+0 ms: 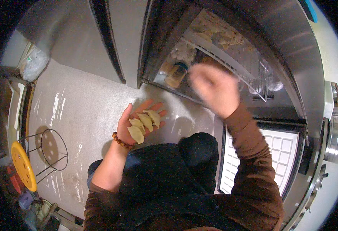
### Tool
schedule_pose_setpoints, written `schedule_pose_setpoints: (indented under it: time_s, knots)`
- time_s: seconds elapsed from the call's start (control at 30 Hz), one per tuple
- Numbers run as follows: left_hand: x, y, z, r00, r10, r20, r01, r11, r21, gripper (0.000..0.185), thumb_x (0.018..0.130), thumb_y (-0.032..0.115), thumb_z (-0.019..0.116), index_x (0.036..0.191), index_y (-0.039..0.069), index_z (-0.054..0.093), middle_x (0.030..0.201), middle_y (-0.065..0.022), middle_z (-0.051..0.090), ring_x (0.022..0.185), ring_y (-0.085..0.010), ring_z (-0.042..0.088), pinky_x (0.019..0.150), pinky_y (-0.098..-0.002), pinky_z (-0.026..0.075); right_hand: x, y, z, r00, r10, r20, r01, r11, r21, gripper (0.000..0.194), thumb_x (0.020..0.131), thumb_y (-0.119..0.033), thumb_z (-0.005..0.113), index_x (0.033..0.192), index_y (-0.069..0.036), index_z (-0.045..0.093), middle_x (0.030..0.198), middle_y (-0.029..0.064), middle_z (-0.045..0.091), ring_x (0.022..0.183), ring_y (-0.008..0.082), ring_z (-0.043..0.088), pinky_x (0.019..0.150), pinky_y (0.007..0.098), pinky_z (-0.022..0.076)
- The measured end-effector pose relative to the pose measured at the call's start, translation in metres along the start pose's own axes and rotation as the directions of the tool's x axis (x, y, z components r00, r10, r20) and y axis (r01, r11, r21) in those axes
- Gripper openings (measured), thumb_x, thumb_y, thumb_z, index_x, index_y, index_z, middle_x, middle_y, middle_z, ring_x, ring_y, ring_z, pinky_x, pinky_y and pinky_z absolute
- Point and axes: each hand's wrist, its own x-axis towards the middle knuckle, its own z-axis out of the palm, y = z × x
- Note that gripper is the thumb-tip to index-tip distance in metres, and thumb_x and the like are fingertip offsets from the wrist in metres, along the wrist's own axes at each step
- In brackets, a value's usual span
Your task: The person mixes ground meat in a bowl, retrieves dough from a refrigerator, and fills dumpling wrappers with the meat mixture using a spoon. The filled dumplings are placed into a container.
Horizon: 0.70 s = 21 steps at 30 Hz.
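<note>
Several pale folded dumplings (144,122) lie in a row across the upturned palm of my left hand (128,122), which wears a wooden bead bracelet (122,142). The fingers are spread out beneath them. My right hand (215,86) is blurred by motion in front of an open steel refrigerator compartment (183,98). Its fingers look curled, and whether it holds anything is hidden. Beyond it, more dumplings (223,34) rest on a shelf with a white front edge (223,56). Below that shelf stands a jar with a dark lid (176,75), beside bagged items (183,52).
The open refrigerator door (281,150), with a white ribbed inner panel, is at my right. A wire rack (262,76) juts out in the compartment. On the left, a round stool (24,166) with a yellow seat stands on the grey floor (70,115). A plastic bag (34,65) sits farther back.
</note>
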Motion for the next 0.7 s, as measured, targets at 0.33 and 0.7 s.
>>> schedule_pose_setpoints:
  time_s: [0.33, 0.7]
  knots:
    - [-0.002, 0.003, 0.005, 0.948, -0.121, 0.293, 0.259, 0.827, -0.499, 0.082, 0.11, 0.063, 0.038, 0.168, 0.004, 0.035, 0.168, -0.0197, 0.042, 0.152, -0.0377, 0.044, 0.129, -0.059, 0.027, -0.055, -0.01, 0.099, 0.944, 0.0, 0.331, -0.032, 0.995, 0.091, 0.025, 0.091, -0.01, 0.076, 0.115, -0.001, 0.073, 0.105, 0.018, 0.071, 0.093, 0.0368, 0.073, 0.084, 0.0406, 0.0606]
    - [0.002, -0.001, 0.014, 0.997, 0.016, 0.076, -0.018, 1.0, 0.015, 0.08, 0.107, 0.064, 0.041, 0.167, 0.01, 0.039, 0.174, -0.0199, 0.032, 0.16, -0.0447, 0.031, 0.131, -0.0595, 0.026, 0.021, 0.041, -0.049, 0.983, 0.15, -0.102, -0.154, 0.988, -0.03, 0.019, 0.098, -0.012, 0.073, 0.113, -0.001, 0.077, 0.103, 0.0052, 0.077, 0.091, 0.0124, 0.07, 0.085, 0.0296, 0.0575]
